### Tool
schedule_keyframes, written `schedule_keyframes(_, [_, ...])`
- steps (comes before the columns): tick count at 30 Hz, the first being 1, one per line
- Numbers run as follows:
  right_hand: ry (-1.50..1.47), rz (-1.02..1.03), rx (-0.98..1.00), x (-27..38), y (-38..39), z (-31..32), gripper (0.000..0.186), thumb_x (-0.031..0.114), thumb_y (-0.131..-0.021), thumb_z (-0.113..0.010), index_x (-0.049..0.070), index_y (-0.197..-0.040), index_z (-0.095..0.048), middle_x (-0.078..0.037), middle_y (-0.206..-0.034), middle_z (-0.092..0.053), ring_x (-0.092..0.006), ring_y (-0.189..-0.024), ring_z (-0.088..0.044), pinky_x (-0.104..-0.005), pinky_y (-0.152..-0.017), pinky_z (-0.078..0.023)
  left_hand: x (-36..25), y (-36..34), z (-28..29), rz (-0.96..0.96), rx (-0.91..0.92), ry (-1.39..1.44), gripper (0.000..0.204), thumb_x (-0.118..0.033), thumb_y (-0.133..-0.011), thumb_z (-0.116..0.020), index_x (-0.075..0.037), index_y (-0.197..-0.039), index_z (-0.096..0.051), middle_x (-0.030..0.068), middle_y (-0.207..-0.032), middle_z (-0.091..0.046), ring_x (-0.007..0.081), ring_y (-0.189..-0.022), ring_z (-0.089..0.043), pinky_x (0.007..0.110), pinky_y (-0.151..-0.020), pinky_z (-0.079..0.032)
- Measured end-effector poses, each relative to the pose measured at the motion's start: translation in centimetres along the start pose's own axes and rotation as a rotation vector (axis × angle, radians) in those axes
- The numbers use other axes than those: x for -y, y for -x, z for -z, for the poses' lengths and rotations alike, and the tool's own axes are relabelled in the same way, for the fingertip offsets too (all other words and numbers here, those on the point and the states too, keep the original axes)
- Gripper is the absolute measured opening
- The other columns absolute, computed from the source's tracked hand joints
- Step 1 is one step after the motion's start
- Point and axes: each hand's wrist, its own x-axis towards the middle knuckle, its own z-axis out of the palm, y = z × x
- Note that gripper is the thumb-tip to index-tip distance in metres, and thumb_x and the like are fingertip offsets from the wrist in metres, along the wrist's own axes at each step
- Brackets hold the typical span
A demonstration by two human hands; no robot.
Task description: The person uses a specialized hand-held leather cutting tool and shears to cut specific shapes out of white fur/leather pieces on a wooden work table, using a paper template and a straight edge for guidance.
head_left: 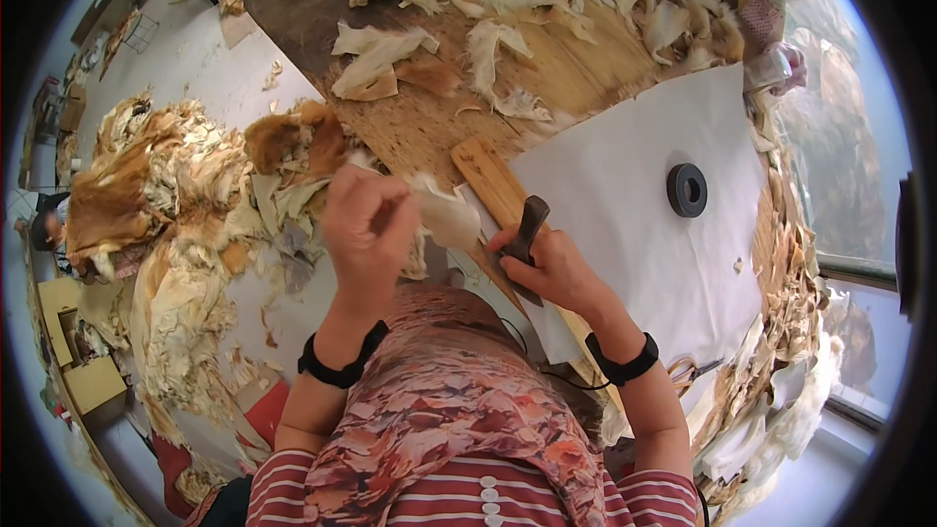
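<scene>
1. Left: the left hand (366, 220) is blurred; its grip looks pinched closed on the left edge of a pale hide piece (447, 221).
2. Middle: the pale hide piece sits between the hands, at the near side of the desk (561, 76). It should handle light, soft and floppy, best taken by an edge.
3. Right: the right hand's (558, 268) grip is wrapped around a dark tool (528, 229), near a wooden strip (488, 174).

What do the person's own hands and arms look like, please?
The left hand and right hand wear no gloves. Each wrist has a black band: left wristband, right wristband. A thin dark cable runs near the right one. The sleeves are red with white stripes.
</scene>
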Motion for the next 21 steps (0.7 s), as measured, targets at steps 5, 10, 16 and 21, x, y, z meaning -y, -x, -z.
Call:
schedule_keyframes(5, [-0.777, -0.205, -0.297, 0.5, 2.0, 3.3, 0.025, 0.026, -0.093, -0.059, 0.003, -0.097, -0.066, -0.002, -0.090, -0.065, -0.0112, -0.081, -0.059, -0.0256, -0.074, -0.046, -1.3, -4.3, 0.0, -0.332, -0.203, -0.040, 0.011, 0.007, -0.079, -0.069, 0.000, -0.085, -0.064, 0.0058, -0.084, -0.054, 0.0146, -0.070, -0.053, 0.025, -0.060, -0.043])
schedule_keyframes(10, [-0.221, -0.497, -0.435, -0.3, 6.6, 9.2, 0.046, 0.042, -0.093, -0.056, 0.002, -0.070, -0.060, -0.004, -0.070, -0.060, -0.0103, -0.069, -0.057, -0.0304, -0.063, -0.043, -3.4, -5.2, -1.4, -0.720, -0.284, -0.229, 0.016, 0.002, -0.079, -0.071, -0.001, -0.093, -0.064, 0.0081, -0.087, -0.057, 0.0221, -0.071, -0.055, 0.030, -0.063, -0.045])
schedule_keyframes(16, [0.435, -0.523, -0.356, -2.4, 11.3, 6.2, 0.043, 0.040, -0.082, -0.067, 0.000, -0.067, -0.060, -0.016, -0.052, -0.053, -0.0309, -0.051, -0.058, -0.0418, -0.052, -0.044, 5.3, 3.3, -2.9, -0.614, 0.360, -0.607, 0.017, 0.002, -0.078, -0.067, 0.000, -0.095, -0.065, 0.0110, -0.083, -0.058, 0.0287, -0.081, -0.060, 0.038, -0.065, -0.047])
schedule_keyframes(21, [0.592, -0.469, -0.318, -1.9, 12.3, 2.0, 0.037, 0.042, -0.078, -0.073, 0.007, -0.085, -0.063, -0.012, -0.065, -0.066, -0.0320, -0.064, -0.066, -0.0428, -0.057, -0.049, 5.1, 4.5, -2.4, -0.313, 0.149, -0.405, 0.031, -0.001, -0.078, -0.069, -0.001, -0.108, -0.063, 0.0125, -0.094, -0.057, 0.0292, -0.081, -0.060, 0.038, -0.066, -0.050])
